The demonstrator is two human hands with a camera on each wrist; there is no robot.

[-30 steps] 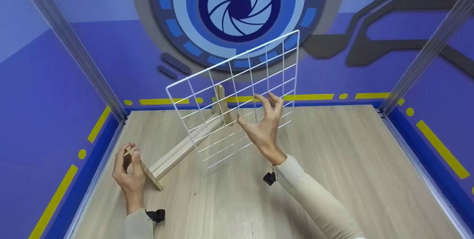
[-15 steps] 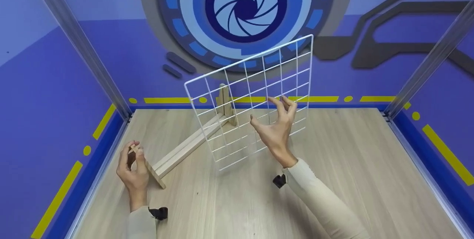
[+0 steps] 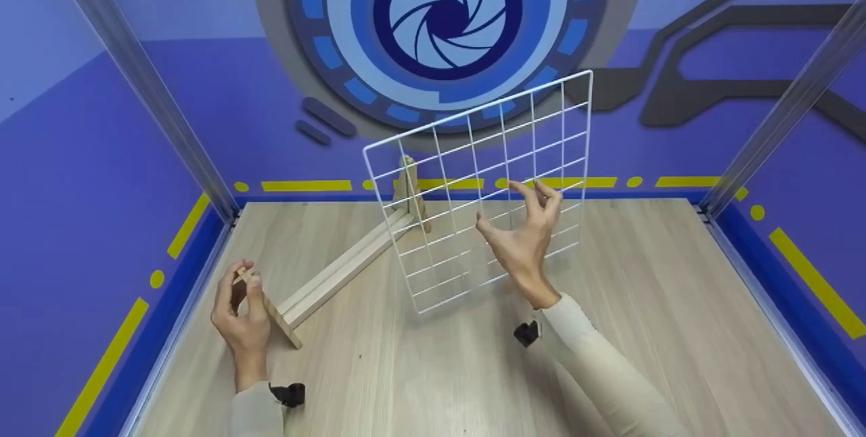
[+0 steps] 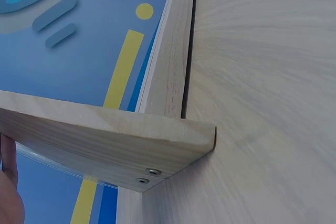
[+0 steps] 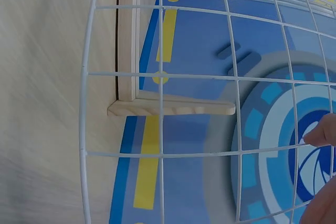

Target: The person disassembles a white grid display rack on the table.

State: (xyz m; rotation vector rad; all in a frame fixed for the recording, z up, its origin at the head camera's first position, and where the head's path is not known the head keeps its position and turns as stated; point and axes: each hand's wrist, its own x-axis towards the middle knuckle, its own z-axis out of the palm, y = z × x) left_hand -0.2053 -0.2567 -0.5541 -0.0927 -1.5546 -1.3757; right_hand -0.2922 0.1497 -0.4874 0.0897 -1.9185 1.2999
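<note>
Your left hand grips the upper part of the near end piece of a wooden stand, fingers curled round it on one side and the thumb on the other. Your right hand has hold of a white wire grid, its thumb and fingers well parted and bent onto the wires. You have that grid raised at a slant, its top edge higher at the right; whether its lowest corner touches the counter you cannot tell from here. The stand lies on the counter to the left of the grid, its long bar running obliquely from your left hand toward the back wall. Its far end piece stands up from the bar and shows through the wires. Close to your left hand, the wrist view shows two metal screws low in the near end piece. You wear pale sleeves, and a small black device sits at your left wrist.
</note>
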